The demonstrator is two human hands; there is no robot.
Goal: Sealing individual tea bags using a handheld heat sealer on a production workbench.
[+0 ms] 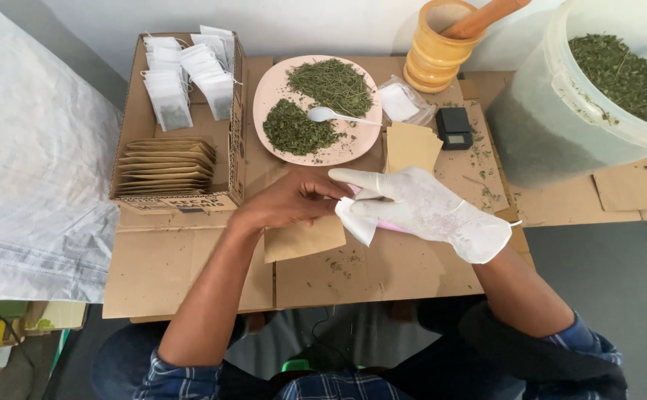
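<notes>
My right hand (423, 207) wears a loose white glove and lies over the cardboard work surface (190, 267). My bare left hand (290, 198) grips the edge of that glove near the palm. A small white tea bag (356, 222) hangs between the two hands, and a bit of pink shows under the glove. A brown paper envelope (305, 238) lies flat below my left hand.
A pink plate (273, 89) carries two piles of dried green herbs and a white spoon (327, 114). A cardboard box (179, 196) holds filled tea bags and brown envelopes. Behind stand a yellow mortar with pestle (436, 52), a small black scale (454, 126), more envelopes (411, 147) and a large tub of herbs (561, 111).
</notes>
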